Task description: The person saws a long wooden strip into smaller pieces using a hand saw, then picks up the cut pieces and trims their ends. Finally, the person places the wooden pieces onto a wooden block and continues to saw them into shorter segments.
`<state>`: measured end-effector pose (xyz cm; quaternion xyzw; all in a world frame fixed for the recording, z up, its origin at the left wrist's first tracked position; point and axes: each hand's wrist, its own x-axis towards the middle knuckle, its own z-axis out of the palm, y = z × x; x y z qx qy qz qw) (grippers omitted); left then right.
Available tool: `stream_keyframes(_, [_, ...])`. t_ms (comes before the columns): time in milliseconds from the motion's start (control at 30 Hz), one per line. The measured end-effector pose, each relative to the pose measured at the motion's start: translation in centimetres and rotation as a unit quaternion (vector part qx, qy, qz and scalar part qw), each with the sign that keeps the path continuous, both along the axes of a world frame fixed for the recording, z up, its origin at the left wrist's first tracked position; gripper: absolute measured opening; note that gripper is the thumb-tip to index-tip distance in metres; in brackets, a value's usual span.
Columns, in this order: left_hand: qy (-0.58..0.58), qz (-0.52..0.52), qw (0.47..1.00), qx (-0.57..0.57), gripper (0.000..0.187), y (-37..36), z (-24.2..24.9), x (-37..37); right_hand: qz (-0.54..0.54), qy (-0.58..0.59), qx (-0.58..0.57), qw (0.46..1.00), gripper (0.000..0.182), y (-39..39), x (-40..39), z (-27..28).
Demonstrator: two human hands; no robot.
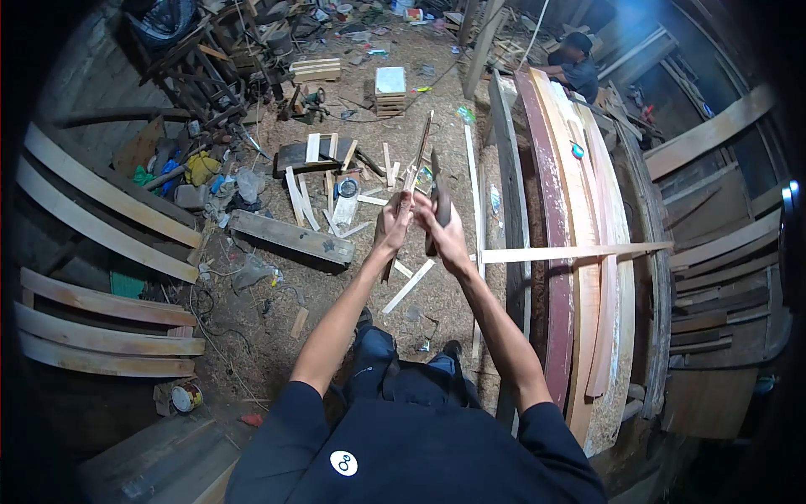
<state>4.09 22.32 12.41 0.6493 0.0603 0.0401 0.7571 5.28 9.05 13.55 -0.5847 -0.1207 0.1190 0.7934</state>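
In front of my body, both hands are raised close together over the floor. My left hand (393, 227) is closed around a long thin wooden strip (424, 143), which sticks up past the fingers and also shows below the wrist. Beside it, my right hand (450, 239) grips a dark, knife-like tool (442, 202) whose narrow tip points upward. The tool stands nearly parallel to the strip, a small gap apart. Exactly what kind of tool it is, I cannot tell.
A long workbench (554, 302) with curved planks (579, 210) runs along the right, a wooden slat (579, 252) lying across it. Behind it sits a person (575, 67). Curved boards (109, 315) line the left. A wooden beam (290, 238) and offcuts (409, 286) lie on the shavings-covered floor.
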Motion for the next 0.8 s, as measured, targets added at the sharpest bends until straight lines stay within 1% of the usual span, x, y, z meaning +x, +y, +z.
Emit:
stream_keyframes(33, [0.007, -0.005, 0.999, 0.047, 0.061, 0.1, -0.7, 0.0, -0.026, 0.018, 0.048, 0.998, 0.058, 0.3, 0.5, 1.0])
stream_keyframes(67, [0.011, -0.009, 0.995, 0.095, 0.067, 0.1, -1.3, 0.3, -0.027, 0.024, 0.05, 0.998, 0.056, 0.4, 1.3, 2.0])
stream_keyframes(100, [0.009, -0.011, 0.995, 0.095, 0.067, -0.2, -0.8, 0.2, -0.063, 0.033, 0.026, 0.997, 0.046, 0.4, 1.8, 3.0])
stream_keyframes(133, [-0.008, -0.007, 0.988, 0.156, 0.068, -0.4, -0.1, 0.1, -0.073, 0.028, -0.01, 0.997, 0.035, 0.0, 1.9, 4.3])
stream_keyframes(167, [-0.024, -0.001, 0.976, 0.218, 0.069, -0.6, 0.5, -0.2, -0.082, 0.024, -0.046, 0.995, 0.028, -0.2, 2.0, 5.2])
stream_keyframes(200, [-0.034, 0.009, 0.973, 0.23, 0.073, -0.7, 0.4, -0.2, -0.104, 0.016, -0.037, 0.994, 0.026, 0.1, 2.3, 4.9])
stream_keyframes(233, [-0.035, 0.01, 0.972, 0.23, 0.073, -0.7, 0.4, -0.3, -0.103, 0.015, -0.037, 0.994, 0.026, 0.1, 2.4, 4.7])
stream_keyframes(300, [-0.022, 0.001, 0.971, 0.237, 0.074, -0.9, 0.9, -0.5, -0.061, 0.016, 0.048, 0.997, 0.031, -0.3, 2.5, 4.3])
stream_keyframes(333, [-0.034, 0.003, 0.97, 0.242, 0.074, -1.1, 1.6, -0.9, -0.052, 0.029, 0.049, 0.997, 0.035, -0.6, 2.8, 3.4])
stream_keyframes(367, [-0.036, 0.005, 0.97, 0.24, 0.074, -1.2, 1.9, -1.1, -0.051, 0.027, 0.047, 0.997, 0.035, -1.0, 3.0, 3.0])
stream_keyframes(433, [-0.025, 0.018, 0.946, 0.321, 0.073, -1.3, 2.1, -1.4, 0.006, 0.064, 0.087, 0.994, 0.021, -1.5, 2.8, 3.7])
stream_keyframes(467, [-0.061, 0.046, 0.938, 0.337, 0.071, -1.5, 1.8, -1.4, -0.003, 0.055, 0.053, 0.997, 0.021, -1.9, 2.4, 4.0])
stream_keyframes(500, [-0.064, 0.049, 0.938, 0.337, 0.071, -1.4, 1.1, -1.3, -0.001, 0.051, 0.054, 0.997, 0.021, -1.9, 2.2, 4.3])
stream_keyframes(567, [-0.087, 0.056, 0.932, 0.348, 0.068, -0.7, -0.2, -0.9, -0.028, 0.01, -0.032, 0.999, 0.022, -2.0, 1.7, 4.5])
stream_keyframes(600, [-0.049, 0.049, 0.914, 0.4, 0.068, -0.1, 0.2, -1.1, -0.063, -0.026, -0.089, 0.994, 0.029, -2.3, 1.5, 4.3])
stream_keyframes(633, [-0.05, 0.055, 0.914, 0.4, 0.068, 0.6, -0.1, -1.0, -0.07, -0.017, -0.042, 0.997, 0.028, -2.2, 1.5, 3.9])
stream_keyframes(700, [-0.083, 0.068, 0.909, 0.403, 0.069, 1.9, -0.9, -1.1, -0.112, -0.051, -0.097, 0.988, 0.025, -3.5, 1.0, 4.0])
stream_keyframes(733, [-0.048, 0.039, 0.901, 0.429, 0.071, 2.9, -1.2, -1.3, -0.158, -0.079, -0.146, 0.973, 0.023, -4.4, 1.1, 3.3])
stream_keyframes(767, [-0.047, 0.046, 0.901, 0.428, 0.071, 3.7, -1.9, -1.3, -0.204, -0.106, -0.194, 0.954, 0.022, -5.0, 1.0, 2.4])
stream_keyframes(800, [-0.057, 0.04, 0.884, 0.461, 0.07, 4.4, -3.3, -1.1, -0.239, -0.099, -0.164, 0.952, 0.022, -5.0, 0.1, 3.2])
